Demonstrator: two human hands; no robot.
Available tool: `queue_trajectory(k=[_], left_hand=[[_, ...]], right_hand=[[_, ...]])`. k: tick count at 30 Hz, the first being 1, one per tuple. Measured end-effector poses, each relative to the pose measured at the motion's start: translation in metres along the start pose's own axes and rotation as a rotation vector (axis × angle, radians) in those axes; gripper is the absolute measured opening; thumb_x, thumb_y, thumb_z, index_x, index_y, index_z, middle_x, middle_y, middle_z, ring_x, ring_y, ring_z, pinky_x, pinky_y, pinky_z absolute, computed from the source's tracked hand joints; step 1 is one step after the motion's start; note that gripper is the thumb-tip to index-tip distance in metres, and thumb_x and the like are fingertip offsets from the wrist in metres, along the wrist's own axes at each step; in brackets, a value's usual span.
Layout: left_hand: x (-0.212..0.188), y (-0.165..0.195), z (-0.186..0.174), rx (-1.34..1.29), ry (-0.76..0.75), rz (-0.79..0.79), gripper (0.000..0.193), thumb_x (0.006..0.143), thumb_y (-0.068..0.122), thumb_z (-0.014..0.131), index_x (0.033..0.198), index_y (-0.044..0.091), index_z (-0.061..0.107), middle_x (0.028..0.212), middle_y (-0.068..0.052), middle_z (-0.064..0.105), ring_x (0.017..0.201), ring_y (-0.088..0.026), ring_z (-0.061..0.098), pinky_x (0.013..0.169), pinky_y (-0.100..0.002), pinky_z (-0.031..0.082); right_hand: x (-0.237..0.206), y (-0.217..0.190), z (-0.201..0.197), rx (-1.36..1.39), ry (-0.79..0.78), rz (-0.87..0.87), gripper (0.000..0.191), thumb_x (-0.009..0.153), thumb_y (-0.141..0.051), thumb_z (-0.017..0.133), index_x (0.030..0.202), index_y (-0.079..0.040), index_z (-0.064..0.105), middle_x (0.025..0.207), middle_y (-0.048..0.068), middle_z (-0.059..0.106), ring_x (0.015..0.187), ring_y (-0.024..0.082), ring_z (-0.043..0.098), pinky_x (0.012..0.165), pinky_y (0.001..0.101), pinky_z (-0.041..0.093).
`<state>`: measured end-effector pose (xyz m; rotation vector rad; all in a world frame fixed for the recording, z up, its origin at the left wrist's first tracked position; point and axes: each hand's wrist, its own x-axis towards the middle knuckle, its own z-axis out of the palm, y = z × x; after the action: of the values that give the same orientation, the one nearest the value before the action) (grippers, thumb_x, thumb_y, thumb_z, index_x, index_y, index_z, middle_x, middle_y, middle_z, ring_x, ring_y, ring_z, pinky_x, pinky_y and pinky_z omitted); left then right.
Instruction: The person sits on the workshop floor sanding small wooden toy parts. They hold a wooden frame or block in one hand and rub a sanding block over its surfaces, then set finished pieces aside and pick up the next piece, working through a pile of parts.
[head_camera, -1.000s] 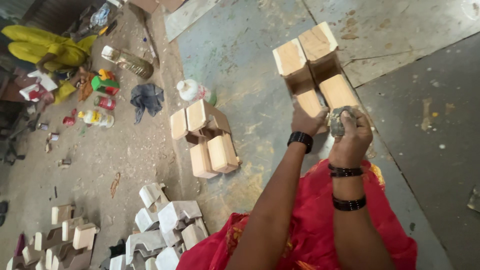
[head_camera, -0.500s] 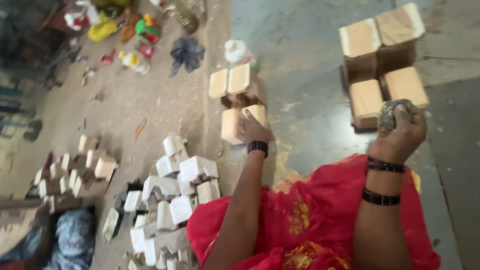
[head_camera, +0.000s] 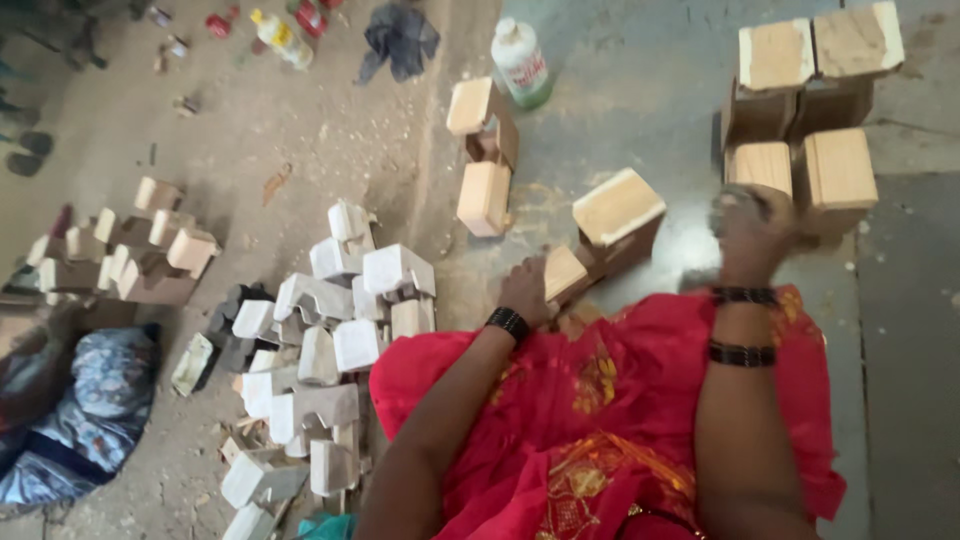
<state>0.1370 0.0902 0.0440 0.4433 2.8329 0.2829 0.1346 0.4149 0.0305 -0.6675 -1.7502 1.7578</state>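
My left hand (head_camera: 528, 290) grips a two-legged wooden piece (head_camera: 605, 232) that lies tilted on the floor just ahead of my red garment. My right hand (head_camera: 748, 228), blurred, is closed around a small grey lump, raised in front of a wooden assembly of several pale blocks (head_camera: 805, 110) at the upper right. Another two-block wooden piece (head_camera: 484, 150) stands on the floor left of centre.
A white glue bottle (head_camera: 522, 62) stands at the top. White-painted wooden pieces (head_camera: 330, 340) are heaped at my left, more brown ones (head_camera: 130, 250) farther left. A dark cloth (head_camera: 400, 35), small bottles (head_camera: 280, 30) and a blue bundle (head_camera: 80, 400) lie around.
My left hand has pulled one wooden piece away from the middle pair toward me. My right hand with the grey lump has moved down and left of the big assembly. The view has shifted left.
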Motion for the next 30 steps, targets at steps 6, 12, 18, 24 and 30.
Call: queue_trajectory(k=[6, 12, 18, 24, 30], left_hand=[[-0.027, 0.002, 0.017, 0.093, 0.095, -0.074, 0.096, 0.070, 0.054, 0.084, 0.149, 0.018, 0.043, 0.131, -0.014, 0.058, 0.119, -0.036, 0.054, 0.096, -0.062, 0.038], [-0.027, -0.016, -0.003, 0.064, 0.045, -0.109, 0.082, 0.072, 0.058, 0.081, 0.141, 0.023, 0.053, 0.127, -0.013, 0.060, 0.121, -0.035, 0.052, 0.098, -0.060, 0.036], [-0.012, -0.040, -0.017, 0.060, 0.020, -0.074, 0.078, 0.074, 0.050, 0.082, 0.141, 0.023, 0.052, 0.124, -0.011, 0.060, 0.122, -0.033, 0.054, 0.100, -0.055, 0.039], [0.009, -0.051, -0.017, 0.037, -0.021, -0.112, 0.076, 0.075, 0.047, 0.084, 0.139, 0.023, 0.051, 0.125, -0.011, 0.059, 0.124, -0.033, 0.051, 0.102, -0.058, 0.037], [0.031, -0.047, -0.019, 0.068, -0.076, -0.134, 0.074, 0.073, 0.040, 0.087, 0.135, 0.022, 0.050, 0.126, -0.010, 0.058, 0.126, -0.033, 0.050, 0.103, -0.058, 0.036]], right_hand=[[-0.088, 0.006, 0.059, -0.862, -0.269, -0.713, 0.011, 0.099, -0.016, 0.065, 0.096, -0.006, 0.068, 0.100, 0.015, 0.066, 0.088, 0.033, 0.067, 0.079, 0.0432, 0.057], [-0.102, 0.000, 0.089, -1.111, -0.243, -0.732, 0.013, 0.100, -0.014, 0.059, 0.092, -0.006, 0.066, 0.094, 0.014, 0.064, 0.080, 0.032, 0.066, 0.067, 0.0444, 0.055], [-0.100, 0.004, 0.126, -1.000, -0.394, -0.881, 0.007, 0.090, -0.011, 0.061, 0.087, -0.007, 0.065, 0.087, 0.014, 0.062, 0.078, 0.032, 0.067, 0.071, 0.0437, 0.058], [-0.086, 0.000, 0.167, -1.049, -0.236, -0.683, 0.007, 0.090, -0.011, 0.063, 0.088, -0.004, 0.065, 0.095, 0.018, 0.063, 0.078, 0.036, 0.066, 0.068, 0.0430, 0.058], [-0.066, 0.000, 0.179, -1.142, -0.402, -0.821, 0.006, 0.087, -0.010, 0.064, 0.087, -0.004, 0.066, 0.092, 0.018, 0.063, 0.078, 0.034, 0.067, 0.067, 0.0437, 0.057]])
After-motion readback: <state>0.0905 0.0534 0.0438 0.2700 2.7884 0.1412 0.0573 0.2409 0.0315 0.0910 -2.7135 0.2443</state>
